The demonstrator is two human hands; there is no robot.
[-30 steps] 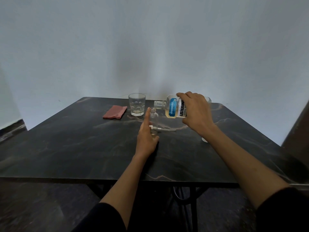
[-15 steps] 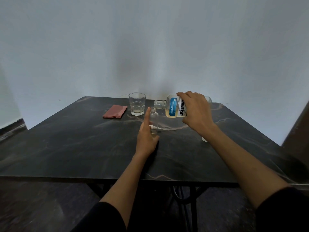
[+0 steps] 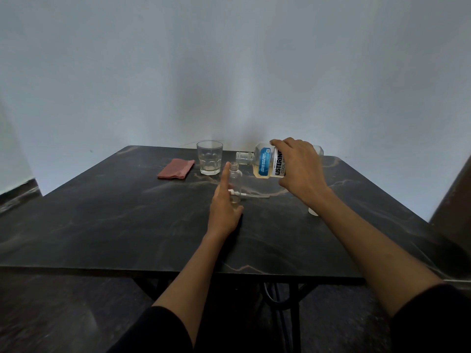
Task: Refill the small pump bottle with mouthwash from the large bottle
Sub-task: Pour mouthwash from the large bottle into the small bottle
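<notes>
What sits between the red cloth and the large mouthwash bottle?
In the head view, the empty drinking glass stands between the red cloth and the tilted large mouthwash bottle.

Your folded red cloth [image 3: 175, 169] lies left of the clear drinking glass [image 3: 209, 161] on the dark marble table [image 3: 127, 215]; right of it stands the small clear plastic bottle [image 3: 235, 182].
</notes>
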